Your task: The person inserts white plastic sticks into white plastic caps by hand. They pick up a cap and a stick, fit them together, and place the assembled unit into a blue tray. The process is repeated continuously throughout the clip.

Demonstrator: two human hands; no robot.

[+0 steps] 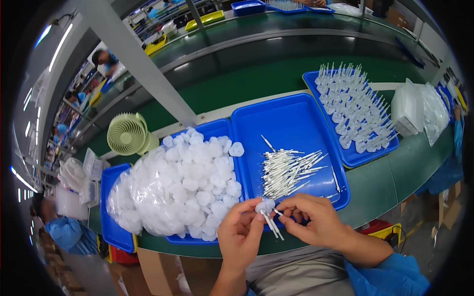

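Near the front edge of the middle tray, my left hand (239, 234) pinches a small translucent white plastic piece (267, 204). Several thin white sticks (273, 227) hang down from that piece toward me. My right hand (316, 220) is closed with fingertips on another thin white stick (278, 213), its end close to the plastic piece. Beyond my hands, a pile of loose white sticks (286, 172) lies in the blue middle tray (276, 113). To the left, translucent white plastic pieces (197, 172) spill from a clear bag (140, 195) onto blue trays.
At the right, a blue tray (354, 159) holds rows of plastic pieces with sticks standing in them. Beside it are a white box (407, 108) and clear bags. A green fan (129, 134) stands back left, near a slanted metal post (143, 59). Other people work along the line.
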